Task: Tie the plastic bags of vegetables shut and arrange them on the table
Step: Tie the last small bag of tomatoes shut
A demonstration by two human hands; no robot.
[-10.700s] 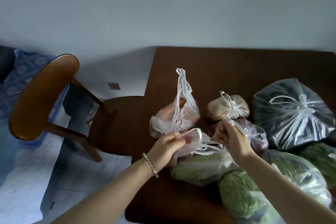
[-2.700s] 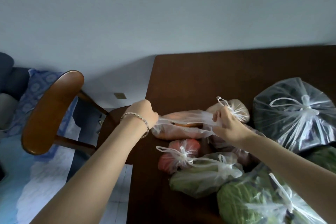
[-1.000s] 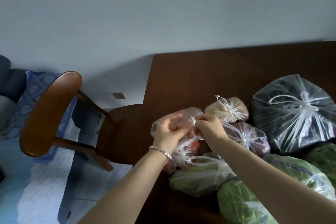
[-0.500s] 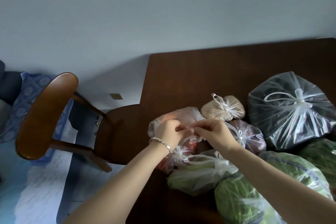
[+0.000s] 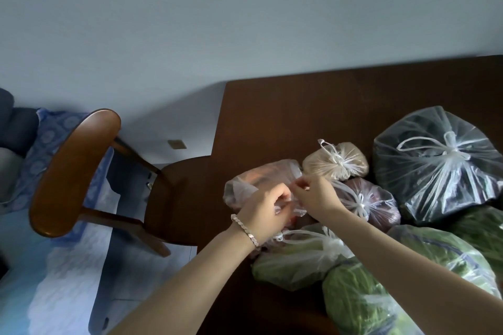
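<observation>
Over at the left a wooden chair (image 5: 73,171) stands tucked against the dark wooden table (image 5: 285,117). Just inside the table's left edge lies the bag in play: a thin, clear orange-tinted bag (image 5: 258,179) on its side, something orange-red showing through the plastic, its mouth gathered toward the middle. A moment ago the two hands met right over that mouth; now the right one sits a touch higher and the plastic between them is pulled into a short crumpled strand. The left hand (image 5: 265,208), bracelet (image 5: 245,230) at the wrist, is curled tight, fingers (image 5: 280,198) pinched on a scrap of the bag's handle. The right hand (image 5: 317,194) is closed too, thumb and forefinger nipping the other strand just above. Moving right: a tied beige bag (image 5: 336,162) behind, a tied purple bag (image 5: 373,202) touching the right wrist, a pale green bag (image 5: 294,261) under the forearms, and a big dark bag (image 5: 438,163) knotted on top. A leafy green bag (image 5: 381,294) fills the near right corner.
</observation>
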